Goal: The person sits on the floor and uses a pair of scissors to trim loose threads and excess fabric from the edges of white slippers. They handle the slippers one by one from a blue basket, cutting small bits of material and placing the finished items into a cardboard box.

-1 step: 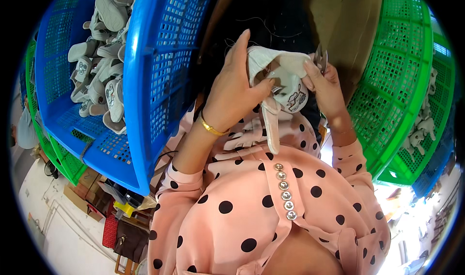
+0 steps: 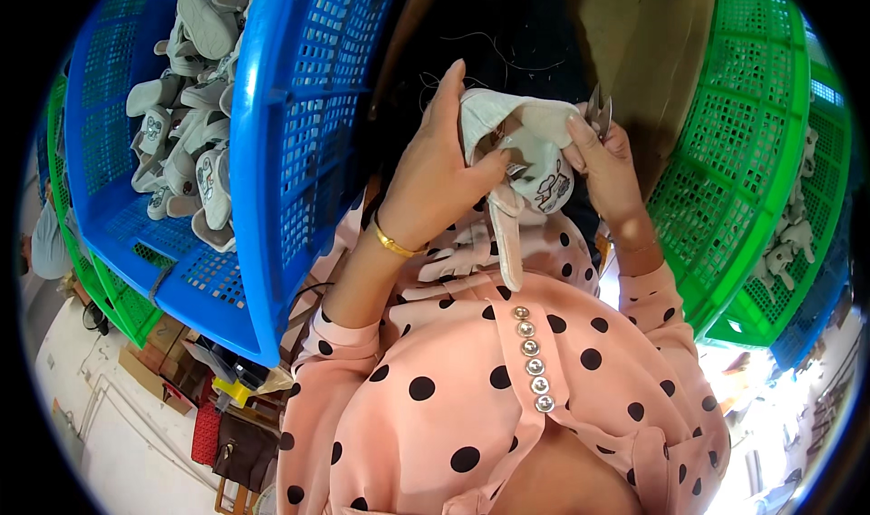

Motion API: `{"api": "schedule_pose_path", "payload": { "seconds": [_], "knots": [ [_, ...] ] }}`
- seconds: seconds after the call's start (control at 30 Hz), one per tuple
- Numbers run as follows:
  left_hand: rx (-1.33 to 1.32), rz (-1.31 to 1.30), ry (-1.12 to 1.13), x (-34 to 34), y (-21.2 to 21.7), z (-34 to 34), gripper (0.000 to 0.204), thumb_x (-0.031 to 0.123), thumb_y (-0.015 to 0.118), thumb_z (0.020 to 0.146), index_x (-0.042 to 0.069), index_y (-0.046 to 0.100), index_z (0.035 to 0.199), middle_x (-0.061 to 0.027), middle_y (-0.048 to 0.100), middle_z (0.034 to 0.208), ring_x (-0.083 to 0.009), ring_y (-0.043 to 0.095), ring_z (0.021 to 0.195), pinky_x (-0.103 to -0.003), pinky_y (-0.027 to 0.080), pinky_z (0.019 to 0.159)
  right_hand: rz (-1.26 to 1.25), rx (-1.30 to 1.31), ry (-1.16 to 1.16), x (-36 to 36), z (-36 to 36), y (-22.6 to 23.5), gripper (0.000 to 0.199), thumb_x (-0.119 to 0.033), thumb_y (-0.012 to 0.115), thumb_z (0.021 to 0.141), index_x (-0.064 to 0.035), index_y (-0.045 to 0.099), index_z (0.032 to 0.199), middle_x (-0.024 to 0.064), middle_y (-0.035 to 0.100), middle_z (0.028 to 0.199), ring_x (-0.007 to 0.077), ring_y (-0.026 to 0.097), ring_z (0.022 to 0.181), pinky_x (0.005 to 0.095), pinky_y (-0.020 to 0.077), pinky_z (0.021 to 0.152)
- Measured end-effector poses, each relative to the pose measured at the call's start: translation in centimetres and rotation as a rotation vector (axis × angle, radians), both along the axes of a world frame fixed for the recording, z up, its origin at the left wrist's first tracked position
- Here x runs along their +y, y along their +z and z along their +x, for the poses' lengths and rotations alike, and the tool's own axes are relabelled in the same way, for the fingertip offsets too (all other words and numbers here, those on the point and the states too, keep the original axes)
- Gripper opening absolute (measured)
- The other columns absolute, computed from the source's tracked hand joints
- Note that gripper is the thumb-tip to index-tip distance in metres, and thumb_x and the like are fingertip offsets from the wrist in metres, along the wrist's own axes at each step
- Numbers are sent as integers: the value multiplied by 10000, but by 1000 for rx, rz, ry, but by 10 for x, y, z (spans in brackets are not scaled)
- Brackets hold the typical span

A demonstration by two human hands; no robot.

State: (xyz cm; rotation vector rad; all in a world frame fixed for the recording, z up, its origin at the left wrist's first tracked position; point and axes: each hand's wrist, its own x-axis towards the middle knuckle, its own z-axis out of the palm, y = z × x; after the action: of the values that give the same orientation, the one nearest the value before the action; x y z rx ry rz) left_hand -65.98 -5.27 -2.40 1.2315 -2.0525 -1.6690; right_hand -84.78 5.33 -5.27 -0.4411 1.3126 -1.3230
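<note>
A pale grey-white fabric shoe piece [image 2: 521, 148], with a small printed patch and a long strap hanging down toward the person's chest, was held up in the middle of the view between both hands. The left hand [image 2: 435, 170] gripped its left side, fingers stretched up along the fabric and the thumb pressed across the front. The right hand [image 2: 607, 166] clasped the right edge of the piece and at the same time held a small pair of metal thread snips [image 2: 598, 111], whose tips stuck up above the fingers. A gold bangle [image 2: 394, 243] circled the left wrist. Both forearms came out of a pink blouse with black dots [image 2: 480, 397] and a row of round studs down its front. To the left stood a blue plastic crate [image 2: 290, 152] filled with similar grey shoe pieces [image 2: 195, 107]. To the right a green plastic crate [image 2: 752, 170] held a few more. A dark surface lay beyond the hands.
</note>
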Motion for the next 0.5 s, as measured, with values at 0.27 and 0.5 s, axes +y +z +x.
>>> {"api": "schedule_pose_path", "payload": {
  "seconds": [0.27,0.5],
  "knots": [
    [269,382,101,14,8,8,875,-18,559,771,36,132,1533,-145,486,1333,-212,505,1189,-301,411,1010,80,-101,-221,14,29,-8,126,-223,561,997,-106,592,965,-76,433,654,23,329,560,194,276,504],
    [43,385,-171,-36,0,4,804,-39,467,757,79,262,1526,-131,563,1277,-188,565,1089,-260,455,934,74,720,192,7,28,22,278,-203,659,895,-42,540,1088,78,589,681,167,595,617,299,492,582]
  ]
}}
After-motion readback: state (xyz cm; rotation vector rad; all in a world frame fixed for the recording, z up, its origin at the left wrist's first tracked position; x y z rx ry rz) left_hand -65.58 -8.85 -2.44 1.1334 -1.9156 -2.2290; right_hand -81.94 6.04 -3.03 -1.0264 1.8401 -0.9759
